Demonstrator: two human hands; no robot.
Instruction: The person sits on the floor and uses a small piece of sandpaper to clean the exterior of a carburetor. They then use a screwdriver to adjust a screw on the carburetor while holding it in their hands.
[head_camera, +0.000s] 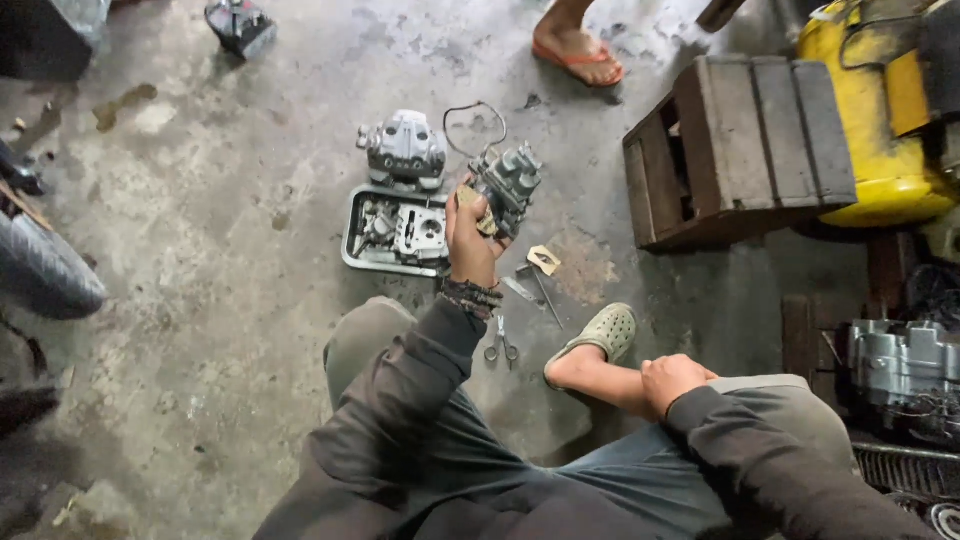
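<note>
A seated person's left hand (470, 240) grips a metal carburetor (508, 182) above the stained concrete floor (220, 300), right of a parts tray (352, 232); rigid, heavy and likely oily, it seems best held by its body, while the right hand (672, 380) rests closed on the shin.

Floor: bare grey concrete (200, 300), stained with dark oily patches and pale scuffs, gritty at the lower left.
Crate: a worn wooden crate (740, 150) lies on the floor at the upper right, its slats dark and weathered.
Yellow machine: a rounded yellow body (880, 150) sits just beside the crate, at the right edge.
Tyre: part of a black tyre (45, 270) enters from the left edge.
Light: soft, even daylight with faint shadows.
Walls and windows: out of view.
</note>
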